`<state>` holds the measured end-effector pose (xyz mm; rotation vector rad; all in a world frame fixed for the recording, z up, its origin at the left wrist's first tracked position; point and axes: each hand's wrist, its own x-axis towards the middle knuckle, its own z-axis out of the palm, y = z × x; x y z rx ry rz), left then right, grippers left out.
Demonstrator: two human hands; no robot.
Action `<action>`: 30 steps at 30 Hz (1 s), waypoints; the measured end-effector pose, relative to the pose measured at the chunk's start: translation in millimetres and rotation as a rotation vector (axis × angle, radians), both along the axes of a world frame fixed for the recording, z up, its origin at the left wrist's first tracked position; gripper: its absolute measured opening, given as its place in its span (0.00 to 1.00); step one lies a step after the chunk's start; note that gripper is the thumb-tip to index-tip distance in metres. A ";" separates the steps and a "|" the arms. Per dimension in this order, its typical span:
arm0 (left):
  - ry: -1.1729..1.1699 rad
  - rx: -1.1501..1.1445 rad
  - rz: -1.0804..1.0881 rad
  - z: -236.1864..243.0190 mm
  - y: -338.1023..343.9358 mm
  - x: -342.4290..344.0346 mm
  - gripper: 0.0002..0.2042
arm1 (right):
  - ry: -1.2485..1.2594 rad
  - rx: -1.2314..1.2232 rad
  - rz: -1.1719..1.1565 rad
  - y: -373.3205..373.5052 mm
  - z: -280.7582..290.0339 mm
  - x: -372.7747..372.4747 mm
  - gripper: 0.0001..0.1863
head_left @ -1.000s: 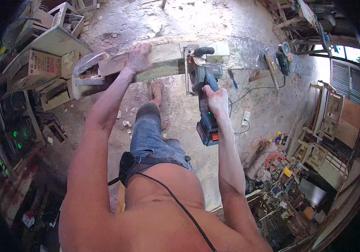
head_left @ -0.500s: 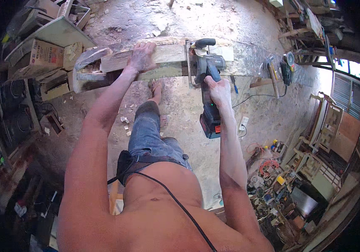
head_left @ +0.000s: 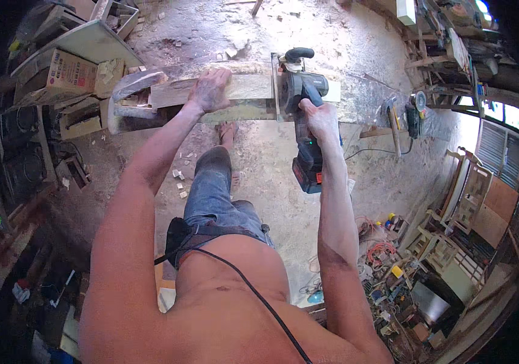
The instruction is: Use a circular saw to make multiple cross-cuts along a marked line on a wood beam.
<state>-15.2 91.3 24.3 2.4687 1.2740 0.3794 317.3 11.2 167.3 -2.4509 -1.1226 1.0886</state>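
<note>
My right hand (head_left: 321, 119) is closed around the rear handle of a cordless circular saw (head_left: 296, 91) with a dark body and a battery pack at its near end. The saw's flat base rests across a pale wooden board (head_left: 248, 87) lying lengthwise on a narrow workbench (head_left: 365, 91). To the left of the saw, my left hand (head_left: 210, 91) presses on the board, its fingers curled over the far edge. The blade is hidden by the guard and base. A short end of the board (head_left: 333, 92) shows right of the saw.
A hammer (head_left: 394, 128) and a corded angle grinder (head_left: 416, 112) lie at the bench's right. A cardboard box (head_left: 59, 76) stands at the left. Wood scraps (head_left: 179, 175) litter the floor near my feet. Tools and parts (head_left: 405, 291) are piled at the lower right.
The saw has slid a little farther away from me across the board, with my right hand still on its handle. My left hand stays on the board. The view has shifted slightly.
</note>
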 end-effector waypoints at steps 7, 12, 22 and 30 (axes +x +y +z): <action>0.023 -0.076 0.002 -1.9 0.9 0.2 0.41 | 0.030 0.113 -0.043 45.6 26.9 -8.7 0.28; 0.068 -0.064 -0.011 -6.0 0.0 -2.4 0.40 | 0.156 0.248 -0.150 49.0 90.1 -3.7 0.20; 0.040 -0.850 0.013 25.0 91.4 -0.3 0.61 | 0.093 0.204 -0.272 -153.1 124.7 8.6 0.21; 0.083 -0.560 0.025 19.8 49.6 5.7 0.48 | 0.083 -0.014 -0.359 -239.2 71.5 -5.9 0.29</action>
